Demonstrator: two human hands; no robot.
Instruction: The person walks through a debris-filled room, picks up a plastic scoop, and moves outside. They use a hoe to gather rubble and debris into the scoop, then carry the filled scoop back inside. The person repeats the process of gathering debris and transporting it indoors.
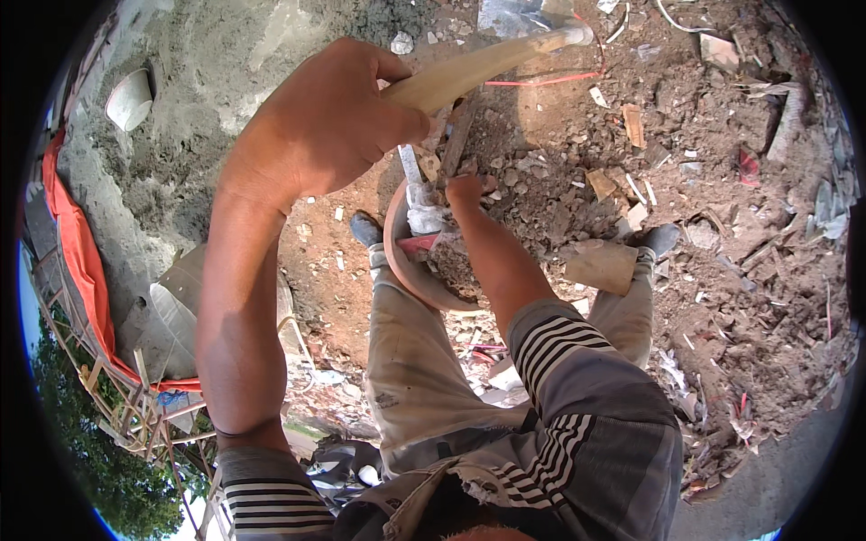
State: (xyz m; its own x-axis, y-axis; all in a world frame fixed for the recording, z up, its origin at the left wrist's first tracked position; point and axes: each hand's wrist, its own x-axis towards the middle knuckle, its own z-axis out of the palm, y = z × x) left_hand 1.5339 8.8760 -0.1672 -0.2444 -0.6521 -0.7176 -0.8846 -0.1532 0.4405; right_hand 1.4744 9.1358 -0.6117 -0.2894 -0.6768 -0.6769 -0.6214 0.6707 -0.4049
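My left hand is wrapped round a pale wooden handle, whose blunt end points to the far right. The tool's other end is hidden by my hand. My right hand is closed, low over the rubble beside a round basin with a reddish-brown rim. A dark strip of wood runs up to this fist; whether my fingers grip it I cannot tell. In the basin are a crumpled whitish plastic piece, a red piece and loose soil.
Broken rubble spreads over the right side. Rough grey concrete lies at the far left, with a white cup on it. An orange sheet hangs along the left edge. My feet stand either side of the basin; a brown flat piece lies near the right one.
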